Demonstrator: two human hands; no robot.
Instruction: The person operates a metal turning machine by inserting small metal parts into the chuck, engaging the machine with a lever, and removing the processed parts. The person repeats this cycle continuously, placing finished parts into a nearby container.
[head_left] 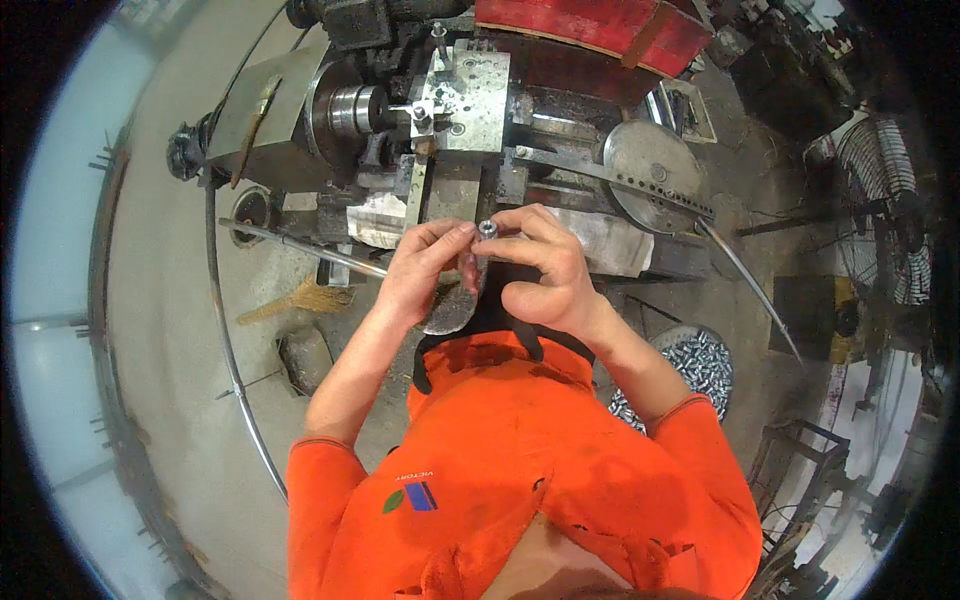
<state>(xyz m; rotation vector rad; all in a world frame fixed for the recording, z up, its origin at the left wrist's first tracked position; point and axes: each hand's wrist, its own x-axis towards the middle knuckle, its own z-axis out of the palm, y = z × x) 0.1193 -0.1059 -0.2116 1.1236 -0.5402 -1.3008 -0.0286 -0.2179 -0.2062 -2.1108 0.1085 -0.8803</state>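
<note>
A small shiny metal sleeve [487,229] with a round hole in its end stands upright between my hands, in front of the lathe. My right hand [550,265] pinches it with curled fingers from the right. From the left, the thumb and fingers of my left hand [425,265] close in on the same sleeve; their exact contact is partly hidden. Just below my fingers is a grey, rounded, grimy surface [450,312], partly covered by my left hand. The lathe's chuck [357,110] and its tool post [470,100] lie beyond my hands.
A brush [256,130] rests on the lathe headstock. A long bar [310,248] juts in at left. At right are a round metal disc [655,170], a slanting rod [750,275] and a container of small metal parts [705,365]. A red box [585,25] sits behind.
</note>
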